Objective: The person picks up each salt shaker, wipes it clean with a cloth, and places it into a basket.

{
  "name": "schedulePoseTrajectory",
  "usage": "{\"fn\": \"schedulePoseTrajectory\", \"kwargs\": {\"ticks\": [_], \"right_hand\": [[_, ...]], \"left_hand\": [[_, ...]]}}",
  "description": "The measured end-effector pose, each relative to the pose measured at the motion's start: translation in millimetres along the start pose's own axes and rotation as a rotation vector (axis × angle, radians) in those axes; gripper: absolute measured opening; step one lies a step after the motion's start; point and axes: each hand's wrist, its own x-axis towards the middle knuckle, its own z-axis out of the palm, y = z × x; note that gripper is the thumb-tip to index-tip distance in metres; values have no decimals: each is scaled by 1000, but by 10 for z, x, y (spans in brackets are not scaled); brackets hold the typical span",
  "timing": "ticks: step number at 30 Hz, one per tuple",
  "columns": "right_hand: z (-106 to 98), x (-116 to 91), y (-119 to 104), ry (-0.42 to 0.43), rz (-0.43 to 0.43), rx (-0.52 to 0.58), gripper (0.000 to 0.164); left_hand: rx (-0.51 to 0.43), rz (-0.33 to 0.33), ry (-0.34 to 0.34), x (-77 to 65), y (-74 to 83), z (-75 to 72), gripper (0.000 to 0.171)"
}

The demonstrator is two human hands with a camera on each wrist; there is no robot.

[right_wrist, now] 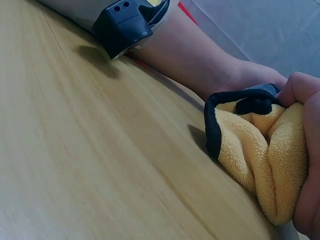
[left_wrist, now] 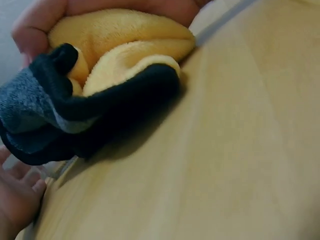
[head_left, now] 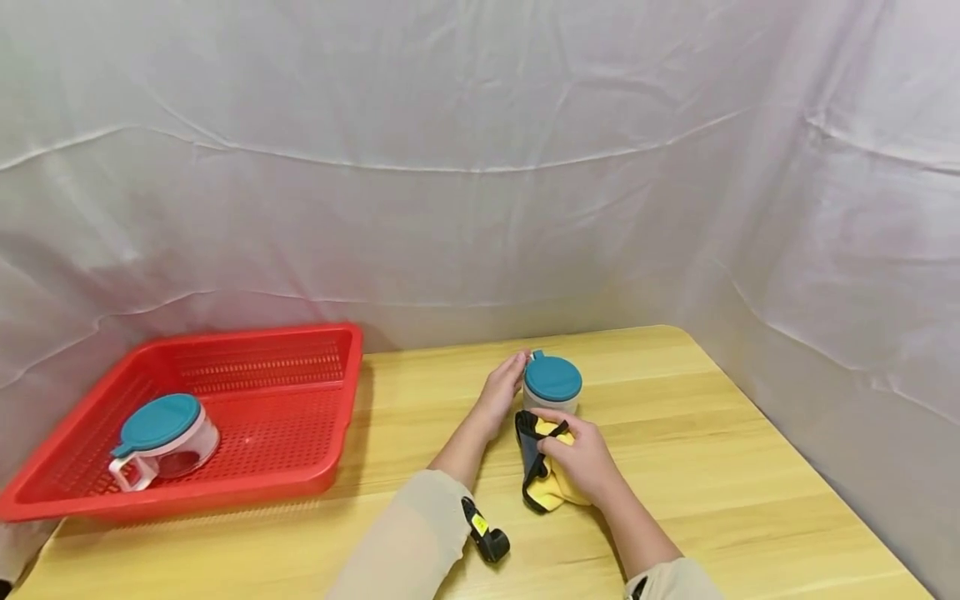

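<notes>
A clear jar with a teal lid (head_left: 552,379) stands upright near the table's far edge. Against its left side lies my left hand (head_left: 501,393), fingers extended along it near the lid's tab; whether the fingertips hook the handle is hidden. With my right hand (head_left: 583,454) I grip a bunched yellow and grey cloth (head_left: 553,487) with black edging, just in front of the jar. The cloth (left_wrist: 115,65) fills much of the left wrist view, with the left hand (left_wrist: 20,200) behind it. In the right wrist view the cloth (right_wrist: 260,155) hangs folded from the right fingers.
To the left sits a red perforated plastic basket (head_left: 285,425). Inside it a similar lidded jar (head_left: 168,433) with a white handle leans to one side. Pale fabric (head_left: 480,225) hangs behind the wooden table (head_left: 750,467) and along its right side.
</notes>
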Motion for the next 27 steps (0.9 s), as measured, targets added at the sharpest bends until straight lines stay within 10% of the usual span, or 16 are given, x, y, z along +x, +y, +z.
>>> {"fn": "schedulePoseTrajectory", "kwargs": {"ticks": [15, 27], "right_hand": [[-100, 135, 16, -22, 8, -13, 43], [-117, 243, 37, -44, 0, 47, 42]], "left_hand": [[33, 37, 275, -52, 53, -129, 46], [241, 171, 260, -401, 136, -234, 33]]}}
